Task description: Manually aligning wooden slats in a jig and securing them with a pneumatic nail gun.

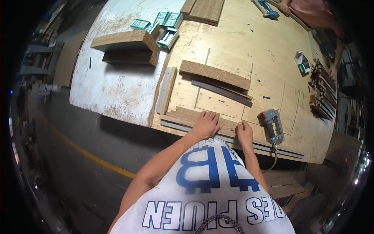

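A particleboard strip (185, 114) lies along the near edge of the plywood tabletop. My left hand (206, 125) rests on its middle, palm down with the fingers spread. At the strip's right end my right hand (245, 134) has its fingers curled in and closed on it; the fingertips are partly hidden. Just in front runs a wooden stop with a metal rail (269, 148). To the right of my right hand lies a grey pneumatic staple gun (272, 125) with its hose. Beyond my hands are another particleboard piece (214, 75) and a dark strip (224, 94).
An angled particleboard assembly (128, 43) stands on the white board at left, near green-and-white boxes (168, 37). Stacked boards (202, 11) lie at the back. At right are a bundle of dark strips (322, 95), a small box (302, 63) and another person's hand (333, 73). A blue tool (266, 8) lies farther back.
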A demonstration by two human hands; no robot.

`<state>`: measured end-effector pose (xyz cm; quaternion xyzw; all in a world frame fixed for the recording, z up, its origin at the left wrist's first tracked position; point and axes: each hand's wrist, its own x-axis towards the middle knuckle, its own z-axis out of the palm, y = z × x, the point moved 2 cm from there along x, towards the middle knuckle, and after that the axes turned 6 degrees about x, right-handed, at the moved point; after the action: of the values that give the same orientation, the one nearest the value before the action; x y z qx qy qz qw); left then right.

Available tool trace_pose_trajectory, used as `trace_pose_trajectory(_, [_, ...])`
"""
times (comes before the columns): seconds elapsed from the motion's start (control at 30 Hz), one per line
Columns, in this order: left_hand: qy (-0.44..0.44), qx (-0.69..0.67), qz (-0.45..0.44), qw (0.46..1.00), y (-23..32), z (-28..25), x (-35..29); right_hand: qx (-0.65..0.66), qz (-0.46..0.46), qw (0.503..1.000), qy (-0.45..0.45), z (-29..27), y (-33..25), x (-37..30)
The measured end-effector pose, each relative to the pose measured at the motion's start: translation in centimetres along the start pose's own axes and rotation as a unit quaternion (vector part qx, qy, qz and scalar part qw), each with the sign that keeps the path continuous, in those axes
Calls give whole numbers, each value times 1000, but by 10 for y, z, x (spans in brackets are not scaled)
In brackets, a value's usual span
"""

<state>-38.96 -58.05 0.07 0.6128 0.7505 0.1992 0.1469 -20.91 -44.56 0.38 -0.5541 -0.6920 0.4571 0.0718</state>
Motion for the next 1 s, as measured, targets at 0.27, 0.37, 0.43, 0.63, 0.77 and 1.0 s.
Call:
trace_pose_trajectory(0.27, [12, 37, -29, 999, -22, -11, -21, -55, -7, 995, -87, 23, -28, 7])
trace_pose_trajectory(0.37, [-6, 37, -33, 999, -23, -12, -22, -78, 38, 992, -97, 17, -25, 14])
trace_pose_trajectory(0.43, [13, 41, -21, 999, -22, -11, -23, -110, 50, 988, -92, 18, -27, 11])
trace_pose_trajectory(0.63, [3, 21, -14, 1000, -26, -15, -25, -9, 118, 981, -152, 18, -16, 21])
trace_pose_trajectory(0.77, [13, 43, -3, 999, -26, -16, -25, -77, 92, 976, -180, 22, -15, 28])
trace_pose_trajectory(1.0, [-14, 41, -42, 998, -53, -29, -34, -85, 105, 977, -164, 22, -19, 31])
